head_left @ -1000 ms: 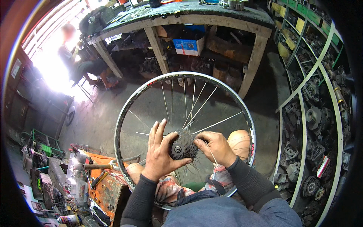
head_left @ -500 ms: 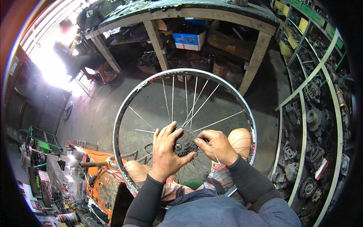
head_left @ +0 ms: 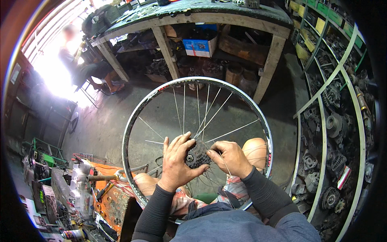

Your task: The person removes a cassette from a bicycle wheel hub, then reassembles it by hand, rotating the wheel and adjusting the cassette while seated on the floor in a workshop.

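A bicycle wheel with a black rim edged in silver rests over my lap, and several thin spokes run to its hub. At its middle sits a dark, greasy sprocket cassette. My left hand is wrapped on the cassette's left side, fingers along the upper edge and thumb across the lower one. To the right, my right hand is closed in a pinch on a thin spoke, its thumb tip close beside the cassette teeth. The pinched end of that spoke is hidden by the fingers.
A heavy workbench stands ahead, with a blue-and-white box beneath it. Shelves of metal parts line the right. An orange, worn stand with tools and clutter is at lower left. Another person sits at far left.
The view has shifted slightly, and the wheel appears a little lower. Both hands keep nearly the same hold at the hub.
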### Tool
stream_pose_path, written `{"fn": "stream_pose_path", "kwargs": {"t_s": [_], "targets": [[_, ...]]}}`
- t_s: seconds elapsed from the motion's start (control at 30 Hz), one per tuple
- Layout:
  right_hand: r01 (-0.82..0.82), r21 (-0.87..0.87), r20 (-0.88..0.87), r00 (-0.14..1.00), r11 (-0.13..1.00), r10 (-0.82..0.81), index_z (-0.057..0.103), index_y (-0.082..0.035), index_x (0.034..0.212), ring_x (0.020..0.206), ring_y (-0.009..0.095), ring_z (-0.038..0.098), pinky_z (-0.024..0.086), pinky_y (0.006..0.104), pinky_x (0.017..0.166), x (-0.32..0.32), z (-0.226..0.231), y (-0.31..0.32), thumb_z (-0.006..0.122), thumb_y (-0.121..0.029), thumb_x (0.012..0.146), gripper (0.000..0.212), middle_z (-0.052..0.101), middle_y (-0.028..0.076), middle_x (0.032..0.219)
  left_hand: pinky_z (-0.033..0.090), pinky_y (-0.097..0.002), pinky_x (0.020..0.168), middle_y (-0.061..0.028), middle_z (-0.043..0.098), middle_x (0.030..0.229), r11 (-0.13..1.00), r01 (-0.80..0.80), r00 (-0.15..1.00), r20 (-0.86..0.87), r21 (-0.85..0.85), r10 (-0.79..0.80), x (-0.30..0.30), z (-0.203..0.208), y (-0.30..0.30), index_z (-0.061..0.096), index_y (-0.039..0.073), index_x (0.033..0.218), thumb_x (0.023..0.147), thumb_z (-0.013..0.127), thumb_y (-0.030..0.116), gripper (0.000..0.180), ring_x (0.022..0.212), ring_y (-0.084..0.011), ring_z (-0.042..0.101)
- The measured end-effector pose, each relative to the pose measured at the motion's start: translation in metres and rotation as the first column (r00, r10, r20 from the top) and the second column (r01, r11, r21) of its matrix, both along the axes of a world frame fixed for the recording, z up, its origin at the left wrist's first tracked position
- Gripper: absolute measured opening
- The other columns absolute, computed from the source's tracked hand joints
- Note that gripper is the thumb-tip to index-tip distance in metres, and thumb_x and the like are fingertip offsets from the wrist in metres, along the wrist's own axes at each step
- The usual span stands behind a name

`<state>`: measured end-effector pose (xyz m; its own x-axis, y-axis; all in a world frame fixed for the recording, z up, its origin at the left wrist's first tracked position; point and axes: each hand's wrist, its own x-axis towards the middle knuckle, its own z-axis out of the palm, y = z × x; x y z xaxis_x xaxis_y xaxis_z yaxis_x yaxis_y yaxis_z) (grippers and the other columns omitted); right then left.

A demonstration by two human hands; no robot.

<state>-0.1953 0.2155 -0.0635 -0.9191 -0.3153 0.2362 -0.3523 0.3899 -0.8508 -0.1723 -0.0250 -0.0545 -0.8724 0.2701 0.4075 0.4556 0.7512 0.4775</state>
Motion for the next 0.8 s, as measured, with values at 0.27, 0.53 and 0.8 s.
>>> {"fn": "stream_pose_path", "kwargs": {"t_s": [0.27,0.53,0.8], "targets": [[-0.012,0.006,0.01,1.0,1.0,0.012,0.079,0.003,0.095,0.073,0.038,0.076,0.057,0.0472,0.068,0.0002,0.0013,-0.004,0.081,-0.023,0.106,0.028,0.077,0.022,0.085,0.028,-0.0702,0.136,-0.0173,0.065,0.164,1.0,-0.014,1.0,-0.006,0.001,0.014,0.0033,-0.0018,-0.004,0.069,0.01,0.145,0.067,0.106,0.049,0.094,0.152,-0.0393,0.06],[-0.009,0.015,-0.002,1.0,1.0,0.009,0.079,0.003,0.096,0.072,0.037,0.076,0.057,0.0465,0.068,-0.0003,0.0008,-0.0049,0.081,-0.022,0.106,0.027,0.077,0.021,0.085,0.028,-0.0698,0.137,-0.0173,0.065,0.164,1.0,-0.013,1.0,-0.008,0.008,0.013,0.0032,-0.002,-0.0045,0.069,0.01,0.146,0.069,0.105,0.052,0.095,0.153,-0.0394,0.06],[-0.012,0.027,0.002,1.0,1.0,0.012,0.08,0.003,0.097,0.076,0.039,0.077,0.058,0.0475,0.07,-0.0012,0.0039,-0.0048,0.082,-0.022,0.105,0.026,0.078,0.022,0.088,0.023,-0.0724,0.138,-0.0222,0.056,0.171,0.996,-0.078,0.997,-0.019,0.034,0.079,0.0056,-0.0037,-0.0048,0.057,0.007,0.162,0.071,0.102,0.064,0.116,0.162,-0.0413,0.051]]}}
